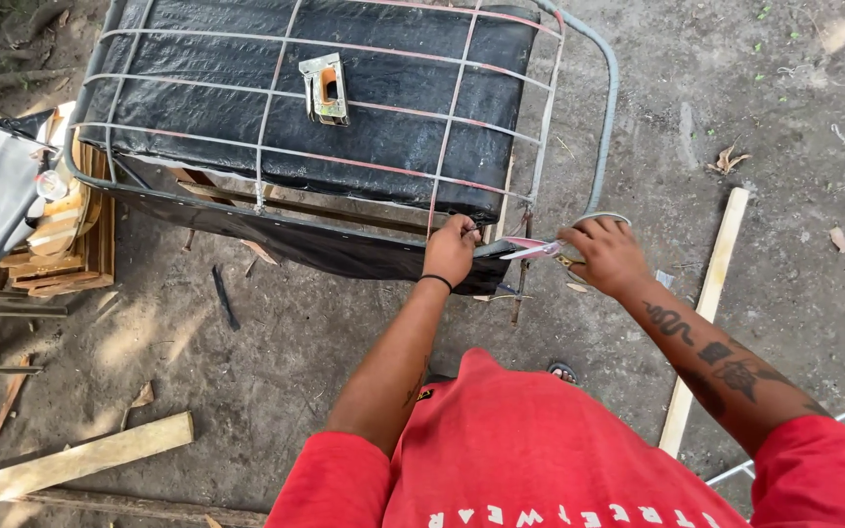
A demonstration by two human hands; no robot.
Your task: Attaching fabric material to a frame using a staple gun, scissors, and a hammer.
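The left hand is closed, pinching the loose black fabric that hangs from the lower edge of an upturned seat frame on the dirt ground. The right hand grips a pair of scissors, blades pointing toward 9 o'clock and meeting the fabric just beside the left fingers.

To cut well here, the fabric wants to stay taut between the pinch and the frame, with the blades kept close to the wooden rail and angled away from the left fingertips, which sit very near the points.

Edges to mind: the metal spring wires and the grey tube curving down at 1 o'clock crowd the right wrist, and a thin rod stands just below the scissors. Open ground lies at 3 o'clock, past a pale wooden slat; another plank lies at 8 o'clock, well apart.
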